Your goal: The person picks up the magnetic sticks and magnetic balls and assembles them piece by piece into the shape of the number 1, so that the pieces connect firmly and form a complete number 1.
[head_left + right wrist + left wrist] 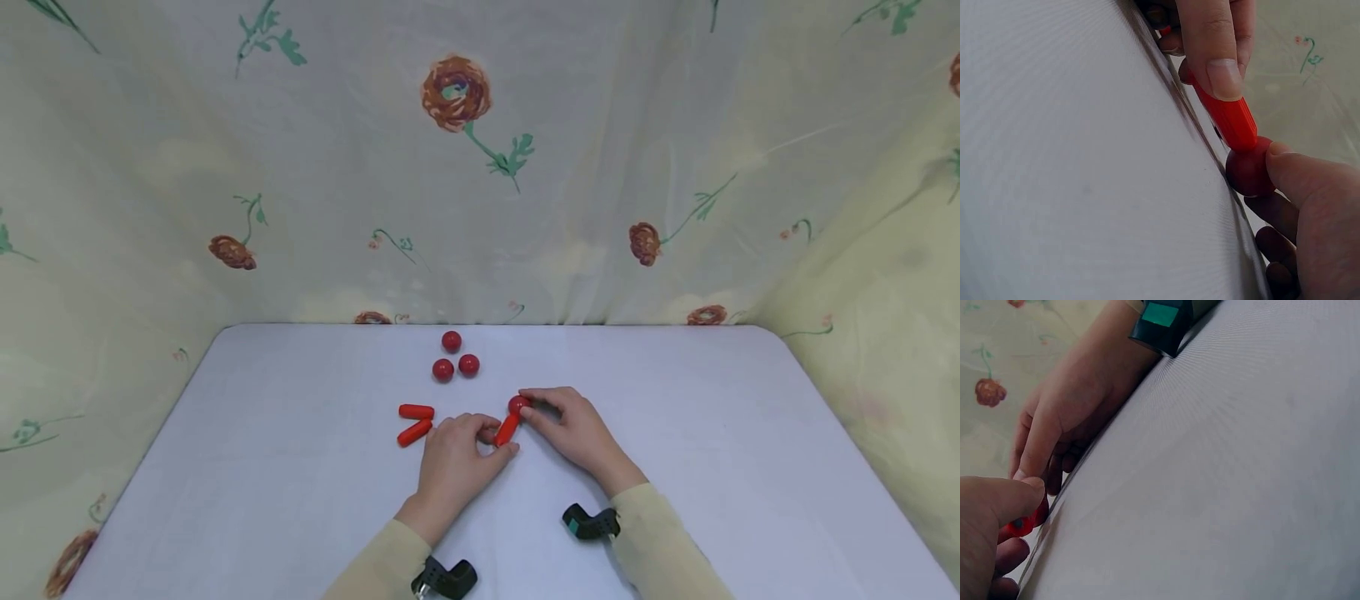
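My left hand [459,462] pinches a short red stick [507,429] between thumb and fingers. A dark red ball [518,404] is gripped by my right hand [576,429], thumb on one side and fingers on the other. Stick and ball meet end to end in the right wrist view, where the ribbed stick [1235,122] runs into the top of the ball [1249,170]. In the left wrist view the stick's near end [1020,526] shows a dark round spot under the left thumb. Both hands are low over the white table.
Two more red sticks, one level [416,412] and one slanted [415,433], lie just left of my left hand. Three red balls [452,341] sit in a cluster farther back on the white table [300,392]. A flowered curtain [570,208] hangs behind and at both sides.
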Available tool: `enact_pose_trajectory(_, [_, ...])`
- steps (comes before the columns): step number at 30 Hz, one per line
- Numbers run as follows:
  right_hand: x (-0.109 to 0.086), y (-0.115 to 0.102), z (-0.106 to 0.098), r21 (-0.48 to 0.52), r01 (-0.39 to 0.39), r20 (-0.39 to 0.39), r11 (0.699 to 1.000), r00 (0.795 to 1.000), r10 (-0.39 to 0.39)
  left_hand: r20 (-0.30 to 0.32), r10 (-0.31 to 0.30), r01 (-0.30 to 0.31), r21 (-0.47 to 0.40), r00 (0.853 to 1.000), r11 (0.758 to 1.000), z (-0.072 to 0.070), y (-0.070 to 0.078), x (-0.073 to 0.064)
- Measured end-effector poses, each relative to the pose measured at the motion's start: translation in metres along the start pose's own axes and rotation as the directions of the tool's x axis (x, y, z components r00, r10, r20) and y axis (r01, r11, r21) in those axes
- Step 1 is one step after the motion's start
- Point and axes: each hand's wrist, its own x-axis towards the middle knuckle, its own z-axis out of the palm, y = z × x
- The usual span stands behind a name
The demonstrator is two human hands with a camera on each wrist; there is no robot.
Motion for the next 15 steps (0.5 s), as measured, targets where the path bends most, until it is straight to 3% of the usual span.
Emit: enact_pose_trajectory(15, [-0.0002,-0.0002,0.0002,-0.007,-0.003,-0.005,1.000,1.000,0.003,0.000,-0.004,0.004,-0.073,1.000,0.997,-0.0055,0.0028,0.0011])
